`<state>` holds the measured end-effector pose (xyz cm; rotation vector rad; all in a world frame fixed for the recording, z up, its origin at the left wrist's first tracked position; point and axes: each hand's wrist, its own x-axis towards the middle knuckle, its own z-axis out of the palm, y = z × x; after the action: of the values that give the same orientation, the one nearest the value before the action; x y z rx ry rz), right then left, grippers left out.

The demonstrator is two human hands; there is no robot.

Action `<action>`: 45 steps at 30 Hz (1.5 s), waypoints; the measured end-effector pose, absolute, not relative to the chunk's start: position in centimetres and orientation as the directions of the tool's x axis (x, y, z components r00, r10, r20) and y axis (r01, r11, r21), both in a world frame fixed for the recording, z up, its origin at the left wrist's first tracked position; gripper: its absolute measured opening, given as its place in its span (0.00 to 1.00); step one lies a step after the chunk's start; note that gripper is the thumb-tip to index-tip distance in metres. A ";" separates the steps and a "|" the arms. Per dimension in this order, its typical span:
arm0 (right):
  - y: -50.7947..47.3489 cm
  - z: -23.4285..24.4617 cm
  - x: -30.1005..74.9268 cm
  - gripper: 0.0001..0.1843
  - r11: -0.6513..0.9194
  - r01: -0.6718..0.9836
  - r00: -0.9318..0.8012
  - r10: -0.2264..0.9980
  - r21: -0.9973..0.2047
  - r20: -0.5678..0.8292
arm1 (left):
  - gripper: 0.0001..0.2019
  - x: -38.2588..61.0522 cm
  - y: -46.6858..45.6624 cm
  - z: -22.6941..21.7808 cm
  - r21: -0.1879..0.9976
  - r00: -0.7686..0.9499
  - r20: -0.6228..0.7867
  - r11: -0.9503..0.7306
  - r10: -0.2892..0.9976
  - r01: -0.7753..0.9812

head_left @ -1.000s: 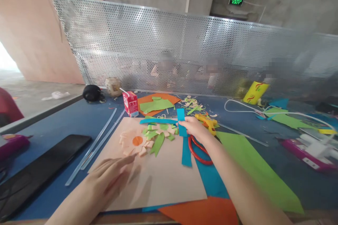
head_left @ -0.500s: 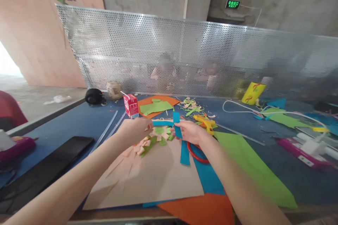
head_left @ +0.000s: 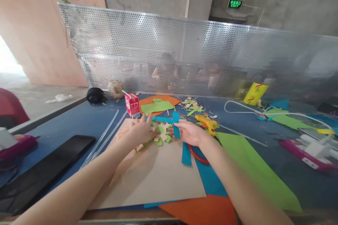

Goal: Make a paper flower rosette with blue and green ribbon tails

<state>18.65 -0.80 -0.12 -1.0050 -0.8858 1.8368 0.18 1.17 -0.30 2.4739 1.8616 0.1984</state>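
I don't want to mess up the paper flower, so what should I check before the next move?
1. Blue strip pinched in the right hand: ok, it is between thumb and fingers.
2. Whole paper flower in sight: not ok, the left hand covers part of its left side.
3. Red handle clear of the right arm: not ok, it is partly hidden behind it.
4. Yellow glue gun cool: cannot tell, heat doesn't show.
5. Drink box standing up: ok, it stands beyond the left hand.
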 end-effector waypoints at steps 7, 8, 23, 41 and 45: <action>-0.9 -0.6 18.5 0.03 -0.264 -0.328 -0.230 0.953 -0.907 -0.195 | 0.26 0.2 0.8 0.0 0.332 0.178 0.097 -0.200 0.979 0.922; -0.9 -0.6 18.6 0.03 -0.252 -0.327 -0.209 0.959 -0.911 -0.191 | 0.24 0.1 0.9 0.2 0.383 0.169 0.097 -0.194 0.981 0.903; -0.8 0.1 19.6 0.03 -0.156 -0.349 -0.058 0.988 -0.924 -0.145 | 0.15 -0.8 1.2 1.7 0.939 0.117 0.141 -0.170 0.983 0.300; -1.7 0.9 18.8 0.04 0.063 -0.355 -0.172 0.976 -0.933 0.131 | 0.22 0.9 -0.4 1.8 0.935 -0.024 0.195 -0.193 0.980 -0.296; -1.4 0.5 19.1 0.09 0.157 -0.249 -0.086 0.979 -0.956 0.183 | 0.20 1.3 -0.5 1.4 0.945 0.125 0.029 0.014 0.992 -0.327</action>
<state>19.11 -1.37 0.53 -0.8520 -1.1811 1.2634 1.29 -0.50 1.42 1.0255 0.8678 1.2602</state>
